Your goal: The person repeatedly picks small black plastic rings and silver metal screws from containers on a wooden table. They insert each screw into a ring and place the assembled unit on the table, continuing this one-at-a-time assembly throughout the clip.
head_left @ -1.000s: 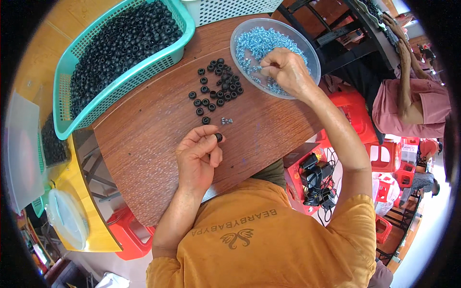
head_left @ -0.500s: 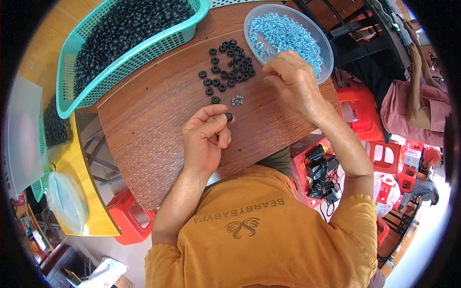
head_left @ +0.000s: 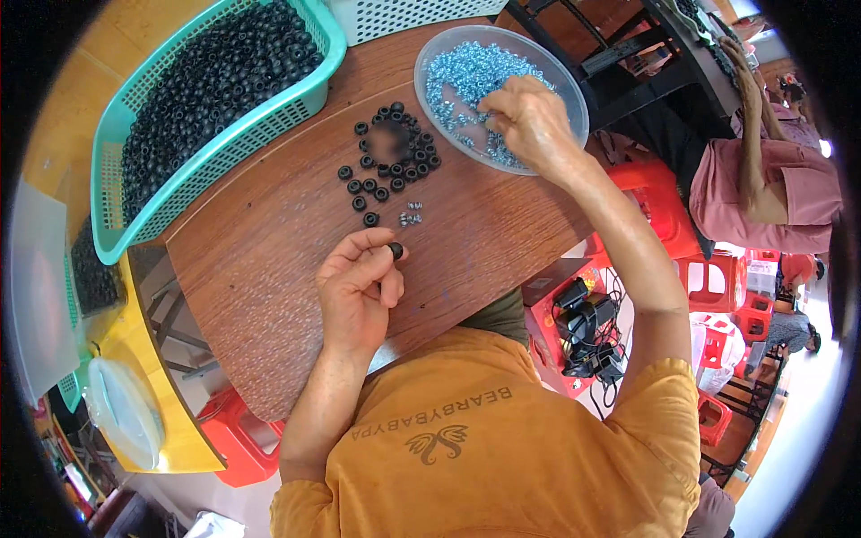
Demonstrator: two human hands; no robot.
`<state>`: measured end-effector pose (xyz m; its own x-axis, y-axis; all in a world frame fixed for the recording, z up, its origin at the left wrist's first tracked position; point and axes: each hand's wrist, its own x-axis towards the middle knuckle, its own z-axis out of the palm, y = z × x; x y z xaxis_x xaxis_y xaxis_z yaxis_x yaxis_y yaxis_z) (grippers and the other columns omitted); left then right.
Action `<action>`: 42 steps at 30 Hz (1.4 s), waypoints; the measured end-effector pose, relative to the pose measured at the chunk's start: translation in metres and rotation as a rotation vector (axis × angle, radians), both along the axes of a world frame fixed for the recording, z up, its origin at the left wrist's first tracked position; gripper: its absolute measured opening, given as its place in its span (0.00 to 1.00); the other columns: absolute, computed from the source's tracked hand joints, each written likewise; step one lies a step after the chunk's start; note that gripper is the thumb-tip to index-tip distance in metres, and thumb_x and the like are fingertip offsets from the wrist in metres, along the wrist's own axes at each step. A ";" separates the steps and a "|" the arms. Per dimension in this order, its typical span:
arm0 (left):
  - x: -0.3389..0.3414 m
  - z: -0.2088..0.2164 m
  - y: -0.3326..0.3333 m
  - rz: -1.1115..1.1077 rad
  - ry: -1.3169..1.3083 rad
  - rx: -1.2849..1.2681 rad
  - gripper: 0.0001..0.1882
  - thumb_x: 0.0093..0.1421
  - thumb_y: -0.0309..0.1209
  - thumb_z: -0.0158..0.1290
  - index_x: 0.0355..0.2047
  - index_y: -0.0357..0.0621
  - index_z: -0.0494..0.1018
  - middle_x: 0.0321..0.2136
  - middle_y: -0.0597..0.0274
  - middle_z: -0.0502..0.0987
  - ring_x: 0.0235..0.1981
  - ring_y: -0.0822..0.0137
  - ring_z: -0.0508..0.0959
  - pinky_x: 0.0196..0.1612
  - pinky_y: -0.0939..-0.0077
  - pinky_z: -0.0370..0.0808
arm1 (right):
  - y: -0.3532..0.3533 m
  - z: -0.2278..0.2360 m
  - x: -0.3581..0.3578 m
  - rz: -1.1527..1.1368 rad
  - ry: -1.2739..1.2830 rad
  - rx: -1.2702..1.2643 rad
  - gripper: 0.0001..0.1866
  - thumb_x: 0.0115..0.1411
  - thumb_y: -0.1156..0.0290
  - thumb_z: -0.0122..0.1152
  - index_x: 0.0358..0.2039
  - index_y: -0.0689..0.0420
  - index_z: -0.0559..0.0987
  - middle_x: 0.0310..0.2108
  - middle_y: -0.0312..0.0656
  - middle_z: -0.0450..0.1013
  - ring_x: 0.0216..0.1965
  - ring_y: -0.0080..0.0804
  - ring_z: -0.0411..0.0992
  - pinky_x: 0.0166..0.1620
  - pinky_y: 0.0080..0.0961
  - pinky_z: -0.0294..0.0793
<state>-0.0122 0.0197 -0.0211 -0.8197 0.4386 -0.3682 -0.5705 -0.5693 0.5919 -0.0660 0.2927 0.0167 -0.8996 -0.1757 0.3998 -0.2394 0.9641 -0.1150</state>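
My left hand (head_left: 354,287) pinches a small round black plastic piece (head_left: 395,251) between thumb and fingertips, over the near part of the brown table. My right hand (head_left: 531,121) reaches into a translucent round bowl (head_left: 574,134) of small shiny silver-blue metal pieces, which look like coil springs (head_left: 480,67). Its fingers are pinched together among them; whether they grip one is hidden. Between the hands lie several loose hollow black pieces (head_left: 397,185), partly under a blurred patch. Just nearer is a small cluster of springs (head_left: 410,215).
A turquoise basket (head_left: 215,148) heaped with black pieces stands at the far left, beside a white perforated basket (head_left: 413,16). Red stools (head_left: 659,211) and a box with black power adapters (head_left: 587,327) are at the right. Another person in pink (head_left: 762,188) sits at the far right.
My right hand has moved from over the bowl's near edge to inside it, among the springs. My left hand still holds the black piece. The whole view has shifted slightly.
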 end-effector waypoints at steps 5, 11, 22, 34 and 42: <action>0.001 0.001 0.000 -0.019 0.012 -0.024 0.11 0.54 0.23 0.51 0.38 0.33 0.69 0.28 0.55 0.76 0.12 0.77 0.64 0.19 0.82 0.60 | -0.004 -0.014 -0.013 -0.017 -0.136 0.145 0.09 0.40 0.78 0.63 0.26 0.59 0.79 0.25 0.43 0.71 0.32 0.41 0.69 0.36 0.35 0.69; 0.002 -0.002 -0.001 -0.016 0.008 -0.013 0.11 0.54 0.23 0.51 0.38 0.33 0.69 0.28 0.54 0.76 0.12 0.77 0.64 0.19 0.82 0.61 | -0.004 -0.013 -0.013 0.018 -0.152 0.096 0.08 0.41 0.78 0.63 0.26 0.61 0.78 0.25 0.44 0.71 0.34 0.42 0.70 0.36 0.36 0.69; 0.001 0.000 0.000 -0.013 0.010 -0.026 0.11 0.54 0.23 0.52 0.38 0.33 0.70 0.29 0.53 0.75 0.12 0.77 0.64 0.19 0.82 0.62 | -0.008 -0.006 -0.011 0.041 -0.086 -0.005 0.05 0.43 0.78 0.62 0.22 0.62 0.76 0.23 0.45 0.71 0.31 0.43 0.70 0.34 0.35 0.69; 0.001 0.000 0.001 0.006 -0.002 -0.028 0.10 0.54 0.20 0.50 0.37 0.31 0.70 0.26 0.52 0.74 0.12 0.74 0.66 0.17 0.82 0.63 | -0.055 0.009 0.040 0.191 -0.057 -0.141 0.11 0.42 0.79 0.64 0.29 0.61 0.75 0.25 0.43 0.68 0.30 0.42 0.66 0.31 0.32 0.66; 0.002 -0.002 0.000 -0.016 0.021 -0.043 0.12 0.53 0.23 0.52 0.38 0.33 0.69 0.29 0.52 0.75 0.12 0.76 0.65 0.20 0.81 0.62 | -0.053 -0.005 0.059 0.179 -0.061 -0.169 0.10 0.43 0.81 0.62 0.29 0.60 0.76 0.25 0.42 0.69 0.29 0.41 0.67 0.32 0.31 0.67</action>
<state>-0.0100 0.0198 -0.0228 -0.8207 0.4355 -0.3698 -0.5663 -0.5343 0.6276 -0.0068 0.2395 0.0121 -0.8834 -0.2701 0.3831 -0.3927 0.8726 -0.2904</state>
